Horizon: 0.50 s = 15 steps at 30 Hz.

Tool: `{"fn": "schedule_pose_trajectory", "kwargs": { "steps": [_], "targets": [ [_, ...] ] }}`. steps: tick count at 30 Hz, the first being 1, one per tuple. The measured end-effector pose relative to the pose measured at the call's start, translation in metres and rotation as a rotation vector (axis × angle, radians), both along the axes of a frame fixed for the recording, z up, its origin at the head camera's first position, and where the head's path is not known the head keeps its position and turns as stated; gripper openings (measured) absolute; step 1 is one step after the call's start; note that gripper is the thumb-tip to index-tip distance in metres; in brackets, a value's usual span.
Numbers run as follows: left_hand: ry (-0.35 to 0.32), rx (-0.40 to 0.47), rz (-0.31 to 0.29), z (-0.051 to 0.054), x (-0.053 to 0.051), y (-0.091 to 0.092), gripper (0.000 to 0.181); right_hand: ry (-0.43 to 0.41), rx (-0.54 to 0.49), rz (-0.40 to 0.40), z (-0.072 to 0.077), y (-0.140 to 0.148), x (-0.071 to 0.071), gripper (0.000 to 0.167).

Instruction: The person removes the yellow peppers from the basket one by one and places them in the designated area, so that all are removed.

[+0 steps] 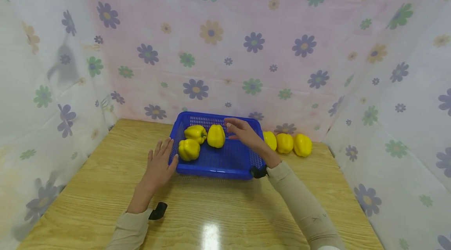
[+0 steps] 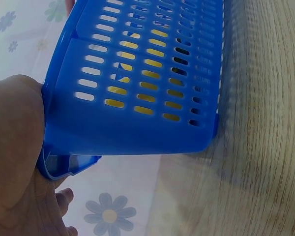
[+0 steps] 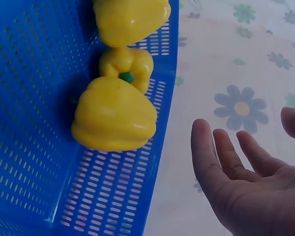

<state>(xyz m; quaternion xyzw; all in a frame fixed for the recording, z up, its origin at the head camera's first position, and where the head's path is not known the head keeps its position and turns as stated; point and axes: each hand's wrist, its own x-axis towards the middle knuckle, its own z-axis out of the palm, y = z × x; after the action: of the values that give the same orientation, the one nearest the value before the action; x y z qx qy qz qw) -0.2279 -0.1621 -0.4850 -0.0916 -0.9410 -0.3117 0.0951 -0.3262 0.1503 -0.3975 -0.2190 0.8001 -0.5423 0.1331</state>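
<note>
A blue plastic basket (image 1: 222,173) with slotted walls stands on the table, holding three yellow bell peppers: one at the back left (image 1: 195,133), one at the front left (image 1: 189,150) and one nearer the middle (image 1: 216,136). My left hand (image 1: 158,168) rests against the basket's left rim with its fingers extended; the left wrist view shows the palm at the rim. Over the basket's right half hovers my right hand (image 1: 244,134), fingers loosely bent and nothing in them. In the right wrist view, that hand (image 3: 250,184) is apart from the peppers (image 3: 115,115).
Right of the basket, three more yellow bell peppers stand in a row by the back wall: one partly hidden by the basket (image 1: 270,140), a middle one (image 1: 284,143) and an outer one (image 1: 302,145). Flowered cloth (image 1: 225,46) encloses the wooden table (image 1: 197,214) at the back and sides.
</note>
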Motion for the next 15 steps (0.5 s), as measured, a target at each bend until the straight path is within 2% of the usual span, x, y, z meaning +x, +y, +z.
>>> {"fn": "schedule_pose_trajectory", "kwargs": {
  "steps": [6,11,15],
  "targets": [
    [0.005,-0.012,-0.006,0.0,-0.001,0.001,0.062,-0.009,0.068,-0.014,-0.004,-0.007,-0.02,0.051],
    [0.006,-0.007,-0.009,0.0,-0.001,0.001,0.062,-0.029,0.131,-0.018,-0.019,-0.009,-0.039,0.053],
    [-0.009,-0.002,-0.009,0.002,0.0,0.0,0.062,-0.05,0.195,-0.042,-0.031,-0.013,-0.048,0.054]
  ]
}}
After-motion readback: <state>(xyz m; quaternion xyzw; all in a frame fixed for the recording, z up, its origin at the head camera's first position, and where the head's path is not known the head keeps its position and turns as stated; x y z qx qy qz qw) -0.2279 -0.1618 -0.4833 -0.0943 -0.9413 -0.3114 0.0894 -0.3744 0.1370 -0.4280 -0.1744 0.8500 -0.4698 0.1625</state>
